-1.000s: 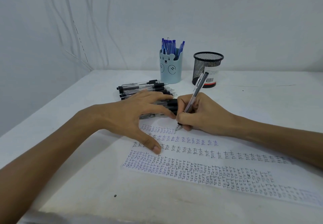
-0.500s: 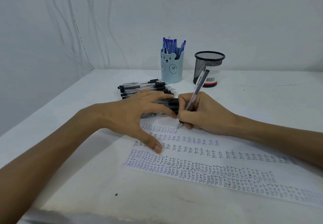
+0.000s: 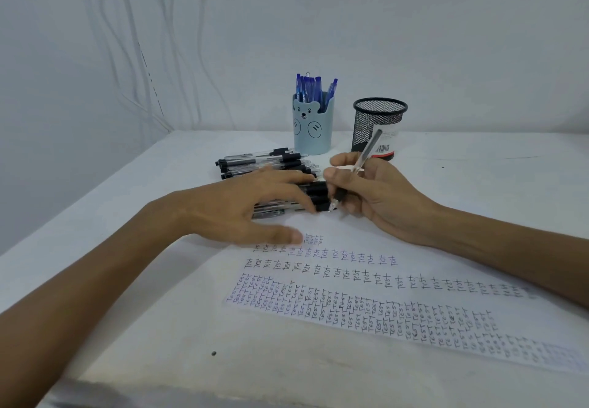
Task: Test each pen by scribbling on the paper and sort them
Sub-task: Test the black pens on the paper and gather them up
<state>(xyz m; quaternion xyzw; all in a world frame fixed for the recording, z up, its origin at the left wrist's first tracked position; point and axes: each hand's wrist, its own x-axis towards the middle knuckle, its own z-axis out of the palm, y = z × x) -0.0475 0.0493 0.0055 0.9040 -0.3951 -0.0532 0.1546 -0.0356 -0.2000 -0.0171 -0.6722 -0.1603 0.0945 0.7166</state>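
White tabletop [image 3: 153,328] holds your scribbled paper [image 3: 366,242]; at its far edge your right hand [image 3: 376,197] pinches a pen [image 3: 369,148], your left hand [image 3: 242,206] lies flat on the pen pile [image 3: 264,162].

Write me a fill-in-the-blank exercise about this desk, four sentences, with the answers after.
1. The pens standing in the bear cup are ____.
2. The right hand grips one clear-barrelled ____.
3. The word written over and over in the lowest rows of the paper is ____.
4. The left hand lies spread over a pile of loose, ____-capped pens.

Answers: blue; pen; TEST; black.
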